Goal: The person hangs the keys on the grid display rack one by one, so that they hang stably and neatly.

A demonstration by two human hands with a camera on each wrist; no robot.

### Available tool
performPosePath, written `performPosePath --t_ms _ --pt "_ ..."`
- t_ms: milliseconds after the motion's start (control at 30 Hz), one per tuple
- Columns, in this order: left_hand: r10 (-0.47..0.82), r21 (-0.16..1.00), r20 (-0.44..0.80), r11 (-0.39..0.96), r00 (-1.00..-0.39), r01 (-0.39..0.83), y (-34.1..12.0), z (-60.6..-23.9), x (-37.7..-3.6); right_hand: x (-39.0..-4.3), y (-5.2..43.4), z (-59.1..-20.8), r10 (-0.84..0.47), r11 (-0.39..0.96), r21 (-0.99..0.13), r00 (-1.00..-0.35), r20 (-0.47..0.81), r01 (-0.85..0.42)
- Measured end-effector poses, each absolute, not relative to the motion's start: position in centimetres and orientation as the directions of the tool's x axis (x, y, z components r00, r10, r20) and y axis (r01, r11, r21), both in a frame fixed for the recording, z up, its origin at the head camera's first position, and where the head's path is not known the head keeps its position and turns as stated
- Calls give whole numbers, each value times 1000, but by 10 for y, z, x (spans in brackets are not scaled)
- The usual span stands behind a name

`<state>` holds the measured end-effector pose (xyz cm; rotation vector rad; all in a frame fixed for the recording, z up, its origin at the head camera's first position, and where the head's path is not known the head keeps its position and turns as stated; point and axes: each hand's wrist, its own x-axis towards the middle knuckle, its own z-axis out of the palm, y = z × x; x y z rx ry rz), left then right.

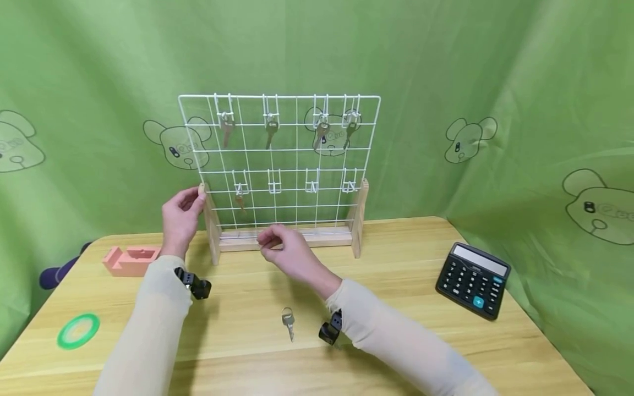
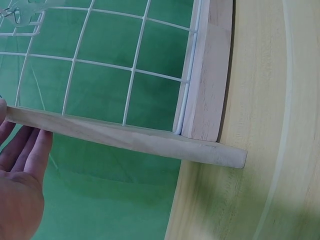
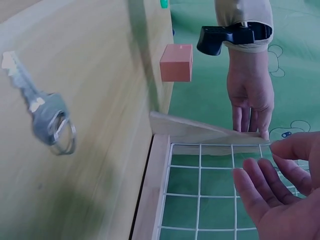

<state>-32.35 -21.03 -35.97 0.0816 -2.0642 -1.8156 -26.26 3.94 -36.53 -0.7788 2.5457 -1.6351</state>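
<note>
A white wire grid rack stands upright on a wooden base, with hooks in two rows. My left hand pinches the top of the rack's left wooden upright, thumb on one side and fingers on the other. Just in front of the lower grid is my right hand, its fingers loosely bent and nothing visible between them. Several keys hang from the top row of hooks, and one key hangs at the lower left. Another key with a ring lies on the table below my right hand.
A pink block-shaped holder sits left of the rack, with a green ring-shaped roll nearer the front. At the right lies a black calculator. Green curtain surrounds the wooden table.
</note>
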Motion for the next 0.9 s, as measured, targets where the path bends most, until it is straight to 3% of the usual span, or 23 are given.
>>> performPosePath --t_ms 267,900 --pt "-315 963 243 195 -918 188 -208 -359 -323 -256 56 -373 -515 362 -841 -838 180 -403" --pt "-301 975 216 123 -929 186 -210 -358 -322 -249 97 -404 -672 468 -777 -740 -4 -421"
